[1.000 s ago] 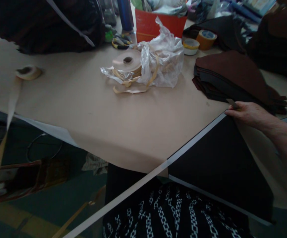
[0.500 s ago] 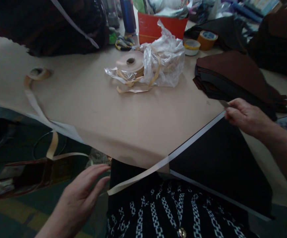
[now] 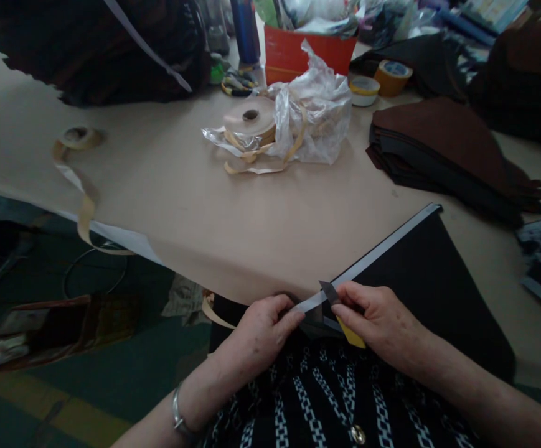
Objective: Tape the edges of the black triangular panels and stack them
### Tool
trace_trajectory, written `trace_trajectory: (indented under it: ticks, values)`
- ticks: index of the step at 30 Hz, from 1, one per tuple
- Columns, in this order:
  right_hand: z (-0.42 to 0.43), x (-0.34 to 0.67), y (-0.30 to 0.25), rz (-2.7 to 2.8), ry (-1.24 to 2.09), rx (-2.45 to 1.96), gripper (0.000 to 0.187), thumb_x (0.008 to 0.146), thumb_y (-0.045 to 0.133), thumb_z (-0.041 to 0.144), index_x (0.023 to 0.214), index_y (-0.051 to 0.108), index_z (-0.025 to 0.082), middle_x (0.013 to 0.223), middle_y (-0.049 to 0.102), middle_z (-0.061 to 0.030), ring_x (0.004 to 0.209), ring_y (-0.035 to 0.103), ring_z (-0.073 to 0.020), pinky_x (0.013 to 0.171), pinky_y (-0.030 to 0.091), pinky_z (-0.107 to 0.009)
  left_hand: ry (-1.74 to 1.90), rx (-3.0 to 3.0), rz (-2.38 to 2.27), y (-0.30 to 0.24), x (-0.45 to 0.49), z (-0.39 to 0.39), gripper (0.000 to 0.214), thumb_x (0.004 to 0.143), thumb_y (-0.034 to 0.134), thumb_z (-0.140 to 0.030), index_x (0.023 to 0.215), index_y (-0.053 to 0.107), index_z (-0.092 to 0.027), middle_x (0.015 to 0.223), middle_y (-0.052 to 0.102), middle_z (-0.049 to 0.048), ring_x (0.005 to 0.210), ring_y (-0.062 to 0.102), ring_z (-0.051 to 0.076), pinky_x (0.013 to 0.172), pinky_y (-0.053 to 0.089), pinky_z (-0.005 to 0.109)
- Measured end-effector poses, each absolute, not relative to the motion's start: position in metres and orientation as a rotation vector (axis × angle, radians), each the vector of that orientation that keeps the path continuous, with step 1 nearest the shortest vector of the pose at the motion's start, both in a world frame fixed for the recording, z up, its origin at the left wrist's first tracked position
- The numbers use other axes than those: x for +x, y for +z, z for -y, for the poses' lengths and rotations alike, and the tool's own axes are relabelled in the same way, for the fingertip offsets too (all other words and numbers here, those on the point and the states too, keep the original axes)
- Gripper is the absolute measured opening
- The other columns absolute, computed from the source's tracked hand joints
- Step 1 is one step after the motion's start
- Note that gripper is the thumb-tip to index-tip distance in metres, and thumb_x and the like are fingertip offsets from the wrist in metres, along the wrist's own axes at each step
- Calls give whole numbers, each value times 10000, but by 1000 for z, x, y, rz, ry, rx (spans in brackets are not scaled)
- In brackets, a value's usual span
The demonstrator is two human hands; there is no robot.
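Tape strip [image 3: 377, 252]: a pale, narrow band stuck along the left edge of the black sheet [image 3: 419, 292]. It runs from the sheet's far corner down to its near corner, where both hands meet.
Long axis: slanted, from the far right of the black sheet to its near left. The near end runs past the sheet's corner and off the lip of the counter [image 3: 251, 211].
Left hand [image 3: 261, 330]: just left of the sheet's near corner, palm down. Its fingers [image 3: 293, 316] are closed narrow on the free end of the strip, thumb and forefinger pinching it.
Right hand [image 3: 377, 317]: resting on the near corner of the black sheet, at about the same distance from the strip's end as the left hand. Its fingers [image 3: 349, 292] are curled tight around a small blade [image 3: 330, 291].
Blade: the grey point sticks out to the left and rests at the strip, just where it leaves the sheet's corner. A yellow handle [image 3: 350, 335] shows below the palm.
Relation: the strip's end lies between the two hands, with the pinch on its left and the blade tip on its right, almost touching.
Beyond the sheet: a stack of dark sheets [image 3: 442, 149] lies past its far corner. A tape roll [image 3: 250, 118] beside a plastic bag [image 3: 312, 112] lies well off to the far left.
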State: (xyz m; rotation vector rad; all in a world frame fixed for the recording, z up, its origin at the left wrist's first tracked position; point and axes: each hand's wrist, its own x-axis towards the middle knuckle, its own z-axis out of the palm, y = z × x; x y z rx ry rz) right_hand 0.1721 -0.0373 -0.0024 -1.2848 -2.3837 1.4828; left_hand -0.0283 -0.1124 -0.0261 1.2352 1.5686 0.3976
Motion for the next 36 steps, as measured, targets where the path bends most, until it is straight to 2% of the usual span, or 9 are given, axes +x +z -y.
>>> trace_trajectory:
  ticks: [9, 14, 19, 23, 26, 29, 32, 36]
  values:
    - [39, 164, -8, 2737, 1003, -1369, 128, 857, 470, 261, 754, 520, 204, 604, 567, 14, 509, 477, -100, 492, 271, -245, 499, 1204, -1567, -24, -26, 117, 296, 861, 474, -358, 636, 515, -170, 554, 427, -57, 523, 356, 89, 496, 277, 233]
    - [44, 160, -12, 2872, 701, -1359, 120, 864, 433, 260, 791, 512, 204, 609, 590, -2, 511, 513, -126, 493, 215, -265, 564, 1247, -1522, -17, -21, 119, 296, 880, 466, -331, 634, 502, -169, 562, 432, -55, 536, 363, 86, 517, 296, 228]
    - [46, 161, -17, 2876, 665, -1326, 97, 848, 433, 220, 782, 502, 208, 570, 568, 7, 459, 483, -120, 470, 177, -259, 635, 1414, -1519, -9, -4, 118, 267, 862, 498, -249, 608, 496, -170, 580, 491, -37, 537, 413, 91, 526, 330, 231]
    - [47, 159, -19, 2856, 835, -1284, 25, 809, 480, 221, 797, 493, 203, 579, 562, 18, 472, 461, -108, 468, 194, -244, 725, 1671, -1338, -1, 13, 115, 223, 890, 465, -211, 680, 532, -178, 650, 564, -18, 593, 492, 104, 569, 387, 235]
    - [44, 164, -5, 2773, 981, -1291, 62, 825, 478, 241, 775, 490, 205, 566, 535, 35, 474, 429, -93, 473, 221, -232, 791, 1790, -1266, 6, 12, 113, 192, 901, 448, -210, 736, 546, -192, 717, 608, -8, 649, 537, 112, 599, 419, 230]
    - [31, 191, 16, 2531, 1050, -1357, 116, 871, 437, 240, 770, 480, 201, 635, 551, 29, 544, 469, -91, 524, 307, -217, 806, 1797, -1374, 8, -7, 106, 227, 907, 432, -241, 716, 552, -209, 669, 611, -22, 583, 545, 97, 543, 421, 200]
    - [10, 247, 27, 2206, 910, -1534, 171, 912, 383, 288, 815, 485, 192, 741, 593, 0, 655, 539, -112, 611, 383, -225, 826, 1807, -1534, 3, -37, 85, 243, 880, 461, -347, 717, 602, -233, 585, 600, -42, 514, 546, 98, 502, 427, 190]
    - [-15, 330, 10, 1968, 693, -1777, 233, 903, 386, 338, 890, 551, 173, 760, 603, -17, 711, 566, -155, 669, 409, -264, 854, 1715, -1862, -2, -60, 38, 206, 790, 557, -420, 787, 653, -238, 690, 676, -57, 622, 600, 110, 566, 432, 176]
